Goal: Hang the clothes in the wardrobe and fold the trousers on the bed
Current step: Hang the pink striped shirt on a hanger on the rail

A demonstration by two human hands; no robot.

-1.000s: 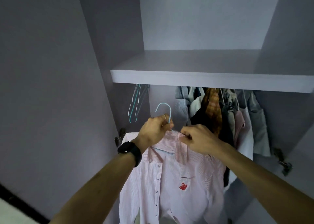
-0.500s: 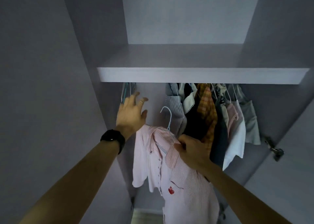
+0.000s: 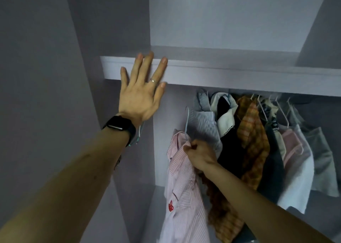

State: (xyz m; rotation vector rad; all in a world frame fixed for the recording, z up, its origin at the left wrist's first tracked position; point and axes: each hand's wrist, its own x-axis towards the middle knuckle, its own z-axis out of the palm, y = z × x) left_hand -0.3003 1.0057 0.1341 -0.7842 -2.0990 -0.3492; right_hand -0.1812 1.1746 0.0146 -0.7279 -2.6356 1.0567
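Fingers (image 3: 147, 65) of my left hand (image 3: 140, 95) are straight and spread wide over the front edge of the shelf (image 3: 239, 75), upper left of centre. They hold nothing, and firm contact I cannot confirm. Risk: the rail is hidden behind that shelf, so the hanger (image 3: 187, 119) hook may miss it and the pink striped shirt (image 3: 184, 196) would drop. It may also snag the hung clothes (image 3: 252, 132) just right of it. My right hand (image 3: 201, 156), centre frame, is curled tight, pinching the shirt at its collar beneath the hanger.
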